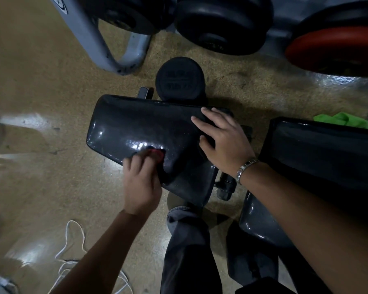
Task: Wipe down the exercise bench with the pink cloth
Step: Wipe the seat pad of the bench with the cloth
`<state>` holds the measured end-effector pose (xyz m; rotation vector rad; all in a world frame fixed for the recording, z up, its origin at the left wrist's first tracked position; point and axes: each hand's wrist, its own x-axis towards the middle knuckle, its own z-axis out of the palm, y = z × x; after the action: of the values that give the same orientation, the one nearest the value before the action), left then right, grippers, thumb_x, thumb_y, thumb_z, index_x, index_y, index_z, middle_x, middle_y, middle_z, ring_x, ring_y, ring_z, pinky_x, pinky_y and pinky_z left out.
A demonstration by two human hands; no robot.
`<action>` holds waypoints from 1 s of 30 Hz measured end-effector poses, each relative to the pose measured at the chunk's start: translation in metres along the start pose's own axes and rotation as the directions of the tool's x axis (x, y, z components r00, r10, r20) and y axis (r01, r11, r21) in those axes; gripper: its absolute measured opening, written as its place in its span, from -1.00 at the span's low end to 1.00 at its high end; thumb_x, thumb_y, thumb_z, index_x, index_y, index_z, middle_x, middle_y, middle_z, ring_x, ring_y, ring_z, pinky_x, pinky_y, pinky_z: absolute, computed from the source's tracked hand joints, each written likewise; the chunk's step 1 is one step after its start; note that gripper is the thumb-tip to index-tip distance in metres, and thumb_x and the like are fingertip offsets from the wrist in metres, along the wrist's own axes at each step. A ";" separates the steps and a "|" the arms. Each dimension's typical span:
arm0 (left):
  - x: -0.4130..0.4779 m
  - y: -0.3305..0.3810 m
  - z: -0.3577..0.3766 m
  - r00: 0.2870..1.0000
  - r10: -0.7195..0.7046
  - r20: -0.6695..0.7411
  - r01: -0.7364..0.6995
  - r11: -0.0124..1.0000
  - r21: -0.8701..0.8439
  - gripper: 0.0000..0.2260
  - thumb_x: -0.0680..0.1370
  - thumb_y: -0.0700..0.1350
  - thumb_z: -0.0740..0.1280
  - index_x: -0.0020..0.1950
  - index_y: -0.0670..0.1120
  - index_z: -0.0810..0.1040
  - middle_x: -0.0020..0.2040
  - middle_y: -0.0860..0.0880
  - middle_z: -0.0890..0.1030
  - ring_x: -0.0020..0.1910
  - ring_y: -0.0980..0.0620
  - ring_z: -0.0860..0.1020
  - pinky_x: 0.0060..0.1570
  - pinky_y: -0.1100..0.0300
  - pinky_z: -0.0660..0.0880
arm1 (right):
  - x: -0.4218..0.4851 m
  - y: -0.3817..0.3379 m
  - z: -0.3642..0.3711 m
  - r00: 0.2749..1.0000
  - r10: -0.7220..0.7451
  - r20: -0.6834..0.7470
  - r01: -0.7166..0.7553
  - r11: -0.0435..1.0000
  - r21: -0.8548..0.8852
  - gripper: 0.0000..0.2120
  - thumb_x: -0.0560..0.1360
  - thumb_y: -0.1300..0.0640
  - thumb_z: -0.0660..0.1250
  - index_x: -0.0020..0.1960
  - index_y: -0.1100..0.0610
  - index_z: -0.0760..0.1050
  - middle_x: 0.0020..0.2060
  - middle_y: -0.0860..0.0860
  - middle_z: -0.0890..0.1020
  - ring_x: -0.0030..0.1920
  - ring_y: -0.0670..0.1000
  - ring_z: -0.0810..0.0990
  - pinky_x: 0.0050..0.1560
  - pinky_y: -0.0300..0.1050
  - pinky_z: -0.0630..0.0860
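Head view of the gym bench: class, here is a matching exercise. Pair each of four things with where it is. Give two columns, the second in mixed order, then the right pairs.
Things
1. pink cloth
2. right hand
3. green cloth
4. white cord

Places
A. on the floor, lower left
B. held by the left hand against the bench pad
C. far right, beyond the second pad
D. resting flat on the bench pad's right part

Pairs: 1-B, 2-D, 3-C, 4-A

bench pad [136, 124]: glossy black vinyl | floor [40, 81]: speckled, shiny | wristband [245, 168]: metal
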<state>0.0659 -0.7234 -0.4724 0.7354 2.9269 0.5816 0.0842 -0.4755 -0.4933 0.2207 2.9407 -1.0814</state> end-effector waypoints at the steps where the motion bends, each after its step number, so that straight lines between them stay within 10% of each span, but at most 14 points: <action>1: -0.005 0.000 0.002 0.995 0.088 0.042 -0.089 0.996 0.010 -0.71 0.60 -0.22 0.19 0.28 -0.12 0.55 0.20 -0.16 0.59 0.03 -0.13 0.39 -0.02 0.09 0.36 | 0.000 0.000 0.000 1.000 -0.001 0.001 0.001 1.000 0.004 -0.55 0.55 0.08 0.28 0.45 -0.02 0.49 0.47 0.04 0.45 0.49 0.12 0.37 0.41 0.20 0.40; 4: -0.002 -0.015 -0.008 0.955 0.272 0.119 -0.275 0.962 0.009 -0.72 0.60 -0.25 0.19 0.27 -0.07 0.52 0.19 -0.16 0.62 0.03 -0.12 0.40 -0.01 0.08 0.38 | 0.001 0.003 -0.006 0.999 -0.022 0.029 0.021 0.999 0.028 -0.56 0.55 0.13 0.29 0.43 0.02 0.51 0.47 0.05 0.46 0.49 0.11 0.37 0.46 0.14 0.38; 10: 0.044 0.023 -0.006 0.990 -0.123 -0.067 0.119 0.990 -0.071 -0.73 0.59 -0.29 0.29 0.25 -0.08 0.60 0.10 -0.03 0.60 0.06 -0.05 0.40 0.08 0.17 0.34 | -0.011 0.005 -0.026 0.994 0.063 0.085 -0.071 0.992 0.103 -0.72 0.58 0.21 0.30 0.25 0.10 0.63 0.41 -0.02 0.52 0.48 -0.01 0.38 0.41 -0.14 0.39; 16: 0.060 -0.003 -0.016 0.944 0.316 0.092 -0.318 0.948 0.019 -0.72 0.59 -0.23 0.27 0.27 -0.12 0.60 0.19 -0.10 0.65 0.03 -0.13 0.46 0.03 0.02 0.43 | -0.039 0.000 -0.037 0.988 0.104 0.112 -0.101 0.995 -0.026 -0.69 0.56 0.18 0.33 0.30 0.12 0.60 0.33 0.06 0.54 0.28 0.14 0.54 0.09 -0.02 0.61; 22: 0.112 0.036 0.009 0.996 -0.093 -0.012 0.093 0.996 -0.003 -0.70 0.57 -0.23 0.21 0.20 -0.05 0.64 0.12 -0.02 0.67 0.08 -0.16 0.50 0.12 0.15 0.28 | -0.035 -0.011 -0.043 0.959 0.198 0.202 -0.196 0.980 -0.029 -0.61 0.60 0.13 0.26 0.42 0.06 0.51 0.44 0.01 0.47 0.37 0.10 0.49 0.24 -0.08 0.50; 28: 0.099 0.025 0.004 0.942 0.299 0.152 -0.311 0.948 0.063 -0.70 0.52 -0.25 0.23 0.16 -0.14 0.68 0.14 -0.09 0.67 0.00 -0.20 0.49 -0.02 -0.06 0.44 | -0.035 -0.017 -0.050 0.922 0.222 0.318 -0.202 0.975 -0.095 -0.53 0.63 0.05 0.18 0.54 0.01 0.35 0.55 -0.04 0.29 0.46 0.08 0.35 0.40 -0.08 0.38; 30: 0.110 0.016 0.000 0.967 0.221 0.128 -0.231 0.970 0.069 -0.70 0.52 -0.24 0.23 0.15 -0.12 0.67 0.10 -0.08 0.68 -0.01 -0.22 0.51 0.01 -0.06 0.43 | -0.038 -0.019 -0.050 0.914 0.225 0.337 -0.194 0.973 -0.124 -0.50 0.62 0.05 0.20 0.55 0.03 0.32 0.57 -0.02 0.27 0.46 0.11 0.34 0.47 -0.01 0.32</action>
<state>-0.0244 -0.6588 -0.4638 1.0856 2.7906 0.4153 0.1217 -0.4623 -0.4413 0.3009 2.5702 -0.8576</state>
